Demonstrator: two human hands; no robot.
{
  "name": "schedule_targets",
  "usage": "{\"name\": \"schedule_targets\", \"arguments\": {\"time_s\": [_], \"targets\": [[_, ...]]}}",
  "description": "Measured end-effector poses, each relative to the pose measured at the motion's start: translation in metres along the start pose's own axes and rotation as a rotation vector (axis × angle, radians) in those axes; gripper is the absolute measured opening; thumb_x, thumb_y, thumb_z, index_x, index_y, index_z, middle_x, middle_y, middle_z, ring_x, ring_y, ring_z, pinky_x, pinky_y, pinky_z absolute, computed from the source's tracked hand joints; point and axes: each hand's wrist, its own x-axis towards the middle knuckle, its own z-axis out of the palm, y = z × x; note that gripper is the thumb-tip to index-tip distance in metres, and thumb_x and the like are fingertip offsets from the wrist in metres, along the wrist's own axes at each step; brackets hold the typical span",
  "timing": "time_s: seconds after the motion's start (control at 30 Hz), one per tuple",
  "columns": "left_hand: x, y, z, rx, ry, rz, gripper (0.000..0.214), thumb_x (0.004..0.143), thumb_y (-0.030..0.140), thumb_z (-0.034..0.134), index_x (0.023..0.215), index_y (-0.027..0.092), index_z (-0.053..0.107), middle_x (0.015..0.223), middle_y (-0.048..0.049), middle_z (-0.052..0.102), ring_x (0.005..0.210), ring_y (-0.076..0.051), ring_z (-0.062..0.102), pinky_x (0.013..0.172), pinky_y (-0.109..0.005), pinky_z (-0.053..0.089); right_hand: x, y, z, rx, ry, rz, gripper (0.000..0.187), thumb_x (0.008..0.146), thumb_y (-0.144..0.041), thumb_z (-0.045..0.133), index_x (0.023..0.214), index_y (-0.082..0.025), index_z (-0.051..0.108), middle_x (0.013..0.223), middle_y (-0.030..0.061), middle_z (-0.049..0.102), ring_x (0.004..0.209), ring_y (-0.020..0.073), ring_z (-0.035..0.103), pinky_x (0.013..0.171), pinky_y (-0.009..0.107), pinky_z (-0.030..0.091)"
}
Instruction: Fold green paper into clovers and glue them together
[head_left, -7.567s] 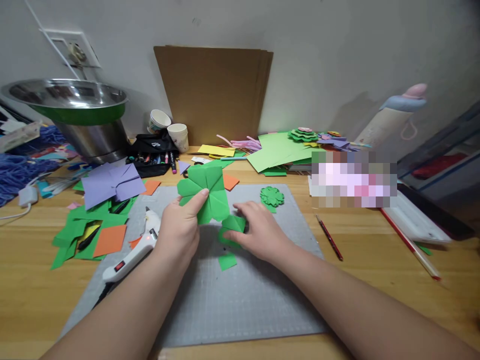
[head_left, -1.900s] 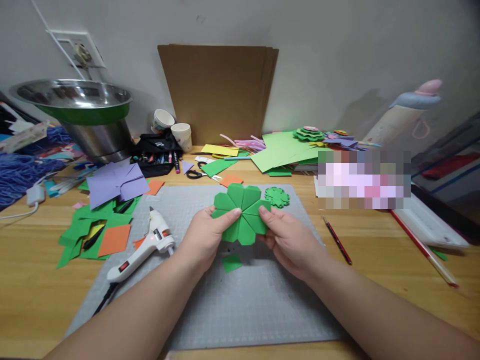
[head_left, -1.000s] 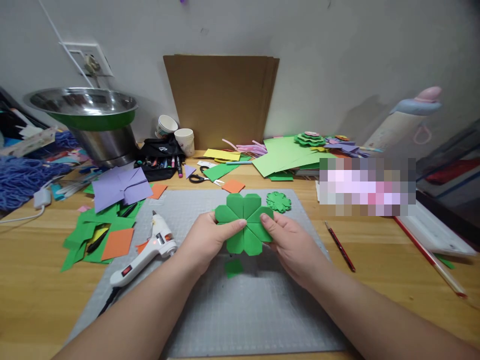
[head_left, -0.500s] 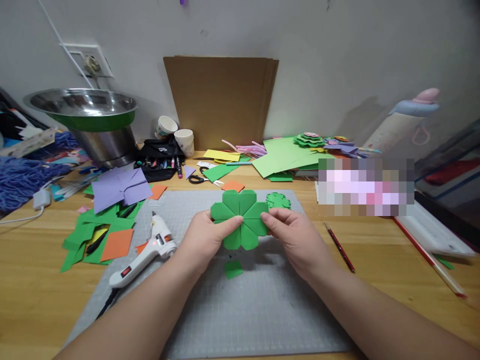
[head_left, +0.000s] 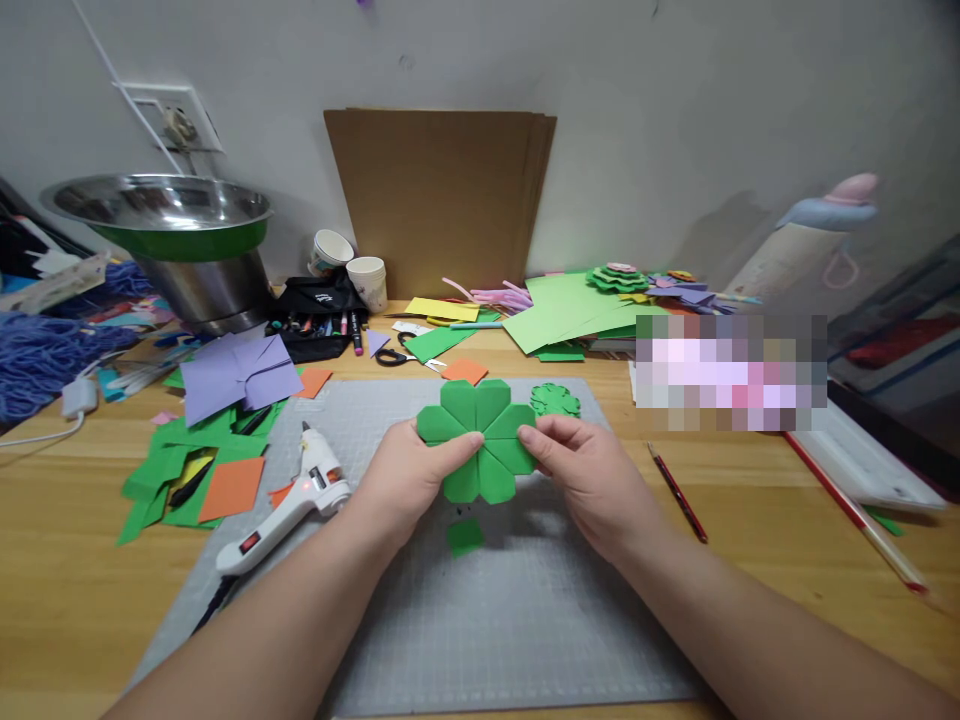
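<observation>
A folded green paper clover (head_left: 480, 435) with four heart-shaped leaves is held just above the grey cutting mat (head_left: 487, 620). My left hand (head_left: 409, 480) pinches its left side, thumb on top. My right hand (head_left: 589, 475) pinches its right side the same way. A small green paper scrap (head_left: 465, 535) lies on the mat right under the clover. A smaller green scalloped paper flower (head_left: 556, 401) rests on the mat behind my right hand.
A white glue gun (head_left: 289, 505) lies on the mat's left edge. Green, orange and purple paper scraps (head_left: 202, 450) litter the left. Scissors (head_left: 401, 355), a marker case (head_left: 319, 315), cups, a steel bowl (head_left: 161, 205), cardboard (head_left: 442, 195) and green sheets (head_left: 570, 310) stand behind. A red pencil (head_left: 677, 492) lies right.
Earlier my left hand held part of the clover while my right pressed a green piece on the mat. Now both hands hold the whole clover, which has turned slightly over the last second.
</observation>
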Motion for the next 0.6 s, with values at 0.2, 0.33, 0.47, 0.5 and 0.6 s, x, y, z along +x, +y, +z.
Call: {"name": "schedule_targets", "arguments": {"time_s": [0.2,0.33,0.47,0.5,0.6], "targets": [[-0.004,0.005,-0.002,0.204,0.239,0.235,0.029,0.07,0.04,0.074,0.089,0.017,0.073,0.089,-0.0069,0.074,0.081,-0.024,0.067,0.072,-0.033,0.051,-0.001,-0.008,0.0,0.185,0.126,0.02,0.03,0.078,-0.051,0.065,0.08,-0.02,0.067,0.078,0.002,0.063,0.068,0.0146,0.059,0.054,0.024,0.046],[-0.015,0.012,-0.009,0.645,0.202,0.868,0.008,0.074,0.025,0.07,0.081,0.026,0.074,0.086,-0.0026,0.074,0.081,-0.021,0.065,0.083,-0.033,0.044,0.0,-0.021,-0.007,0.31,-0.341,0.474,0.062,0.083,-0.069,0.04,0.062,-0.015,0.063,0.066,0.0093,0.065,0.06,0.0199,0.064,0.046,0.027,0.046],[-0.027,0.016,-0.013,0.9,-0.097,1.25,0.031,0.075,0.013,0.067,0.099,0.031,0.073,0.093,0.0,0.076,0.088,-0.02,0.065,0.091,-0.033,0.035,0.0,-0.026,-0.016,0.266,-0.533,0.625,0.054,0.082,-0.063,0.047,0.078,-0.014,0.068,0.067,0.0089,0.069,0.052,0.0187,0.063,0.042,0.027,0.046],[-0.028,0.016,-0.013,0.947,-0.124,1.283,0.032,0.077,0.013,0.065,0.102,0.032,0.073,0.094,0.0006,0.076,0.089,-0.02,0.064,0.092,-0.033,0.034,-0.001,-0.025,-0.018,0.235,-0.53,0.612,0.047,0.081,-0.059,0.053,0.078,-0.014,0.068,0.063,0.0073,0.068,0.047,0.0173,0.061,0.04,0.026,0.044],[-0.027,0.014,-0.012,1.054,-0.111,1.363,0.024,0.085,0.02,0.059,0.099,0.034,0.073,0.096,0.0007,0.074,0.09,-0.019,0.059,0.091,-0.034,0.035,-0.004,-0.02,-0.018,0.153,-0.483,0.48,0.028,0.073,-0.041,0.069,0.074,-0.013,0.069,0.056,0.0045,0.066,0.04,0.0144,0.056,0.039,0.024,0.044]]}}
